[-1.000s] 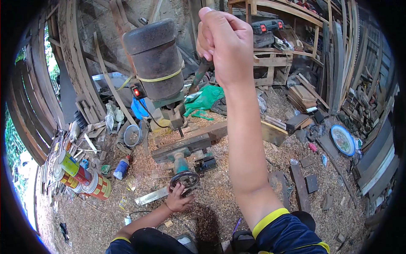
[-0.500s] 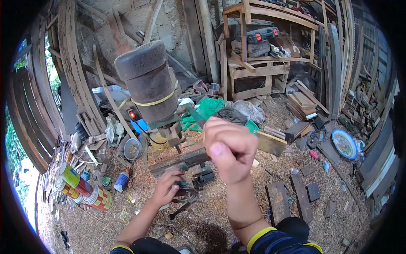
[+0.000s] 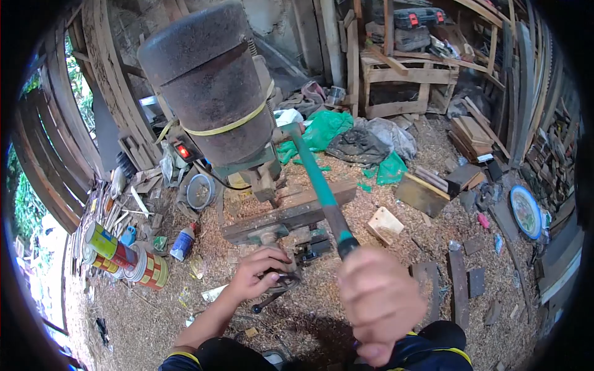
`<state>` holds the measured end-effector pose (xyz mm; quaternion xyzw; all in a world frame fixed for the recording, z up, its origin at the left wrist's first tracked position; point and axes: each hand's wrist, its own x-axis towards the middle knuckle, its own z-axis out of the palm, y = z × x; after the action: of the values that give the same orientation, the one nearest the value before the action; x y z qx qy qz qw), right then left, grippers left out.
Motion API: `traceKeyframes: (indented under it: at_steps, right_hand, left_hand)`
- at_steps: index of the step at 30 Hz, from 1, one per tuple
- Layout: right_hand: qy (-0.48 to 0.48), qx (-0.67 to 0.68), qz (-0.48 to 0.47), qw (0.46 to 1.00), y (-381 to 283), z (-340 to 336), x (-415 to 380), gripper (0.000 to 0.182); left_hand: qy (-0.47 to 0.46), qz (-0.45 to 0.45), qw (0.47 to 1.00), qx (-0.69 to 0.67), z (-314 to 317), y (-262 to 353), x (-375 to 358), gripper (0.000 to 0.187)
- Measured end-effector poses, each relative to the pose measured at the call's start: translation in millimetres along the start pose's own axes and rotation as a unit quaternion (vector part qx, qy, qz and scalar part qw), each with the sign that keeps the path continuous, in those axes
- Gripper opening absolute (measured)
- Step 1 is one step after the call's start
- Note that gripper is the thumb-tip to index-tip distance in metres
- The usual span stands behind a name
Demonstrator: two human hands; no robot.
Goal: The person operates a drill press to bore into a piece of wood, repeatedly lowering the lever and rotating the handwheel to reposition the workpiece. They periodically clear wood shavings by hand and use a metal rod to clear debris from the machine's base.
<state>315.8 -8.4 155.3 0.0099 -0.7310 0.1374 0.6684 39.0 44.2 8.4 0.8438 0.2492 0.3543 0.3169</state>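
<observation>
Firmly, the right hand (image 3: pixel 380 303) is wrapped round the near end of the green lever (image 3: pixel 317 179).
From that fist the lever stretches away, its long axis running up and leftward to the pivot beside the dark motor housing (image 3: pixel 210 86), crossing in front of the wooden beam (image 3: pixel 291 213); lower on the other side, the left hand (image 3: pixel 255 272) is at the handwheel (image 3: pixel 284 284), fingers bent over it, though whether they pinch the rim I cannot tell; the beam lies beyond both hands, crosswise, right end angled away; and out left, cans (image 3: pixel 148 271) crowd together, contents hidden, a blue bottle (image 3: pixel 182 244) near them, its contents unclear, while far right comes a blue-rimmed basin (image 3: pixel 526 212), whatever it holds too small to make out.
</observation>
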Motion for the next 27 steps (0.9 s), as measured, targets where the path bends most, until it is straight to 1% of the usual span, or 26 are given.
traceKeyframes:
  at_steps: [2, 3, 5, 6, 8, 9, 10, 12, 13, 14, 16, 17, 18, 19, 20, 21, 23, 24, 26, 27]
  right_hand:
    - [0.061, 0.028, -0.068, 0.995, 7, 8, -12, 0.049]
    - [0.065, 0.032, -0.064, 0.995, 9, 6, -23, 0.049]
    - [-0.033, 0.016, -0.045, 0.998, 10, -4, -47, 0.041]
    - [-0.033, 0.018, -0.046, 0.998, 11, 1, -51, 0.041]
    - [0.068, 0.026, -0.041, 0.997, 10, 13, -54, 0.049]
    - [-0.03, -0.011, -0.042, 0.999, 11, 0, -53, 0.04]
    - [-0.03, -0.013, -0.043, 0.999, 13, 3, -56, 0.04]
    - [0.043, 0.023, -0.061, 0.997, 14, 10, -56, 0.051]
    - [-0.014, -0.019, -0.016, 1.0, 7, 1, -55, 0.04]
    - [-0.018, -0.022, -0.013, 1.0, 6, 6, -55, 0.04]
    - [0.09, -0.012, -0.026, 0.995, 11, 18, -60, 0.043]
    - [0.122, 0.006, -0.022, 0.992, 11, 21, -64, 0.045]
    - [0.122, -0.002, -0.024, 0.992, 7, 25, -65, 0.045]
    - [0.147, 0.003, 0.001, 0.989, 1, 28, -65, 0.043]
    - [0.172, 0.008, 0.026, 0.985, -4, 31, -65, 0.041]
    - [0.172, -0.001, 0.024, 0.985, -7, 33, -64, 0.041]
    - [0.215, -0.001, 0.017, 0.977, -6, 35, -54, 0.039]
    - [0.216, -0.006, 0.013, 0.976, -8, 36, -48, 0.039]
    - [0.212, -0.006, 0.017, 0.977, -11, 34, -32, 0.034]
    - [0.212, -0.009, 0.014, 0.977, -10, 31, -25, 0.034]
  left_hand:
    - [-0.01, -0.002, 1.0, -0.003, -3, 1, 3, 0.019]
    - [-0.011, -0.005, 1.0, -0.005, -3, 1, 4, 0.016]
    - [-0.013, -0.009, 1.0, -0.004, -3, -3, 5, 0.014]
    - [-0.016, 0.002, 1.0, 0.005, -3, -6, 5, 0.013]
    - [-0.019, 0.017, 1.0, 0.018, -2, -7, 4, 0.014]
    - [-0.012, 0.019, 0.999, 0.023, -1, -7, 4, 0.015]
    - [-0.005, 0.018, 1.0, 0.024, 0, -5, 3, 0.015]
    - [0.002, 0.023, 1.0, 0.017, -2, -5, 3, 0.015]
    - [0.008, 0.032, 0.999, 0.022, -1, -7, 2, 0.015]
    - [0.011, 0.041, 0.999, 0.027, -1, -8, 1, 0.015]
    - [0.027, 0.047, 0.998, 0.033, 2, -6, -1, 0.013]
    - [0.04, 0.041, 0.998, 0.033, 4, -9, -5, 0.011]
    - [0.047, 0.036, 0.998, 0.033, 5, -9, -7, 0.01]
    - [0.064, 0.043, 0.995, 0.066, 7, -7, -9, 0.01]
    - [0.059, 0.05, 0.995, 0.061, 7, -4, -8, 0.01]
    - [0.059, 0.047, 0.994, 0.08, 6, -2, -8, 0.014]
    - [0.063, 0.051, 0.989, 0.121, 7, 2, -7, 0.028]
    - [0.06, 0.056, 0.989, 0.121, 7, 1, -9, 0.028]
    - [0.058, 0.053, 0.989, 0.126, 9, -4, -16, 0.022]
    - [0.055, 0.063, 0.987, 0.14, 9, -2, -18, 0.023]
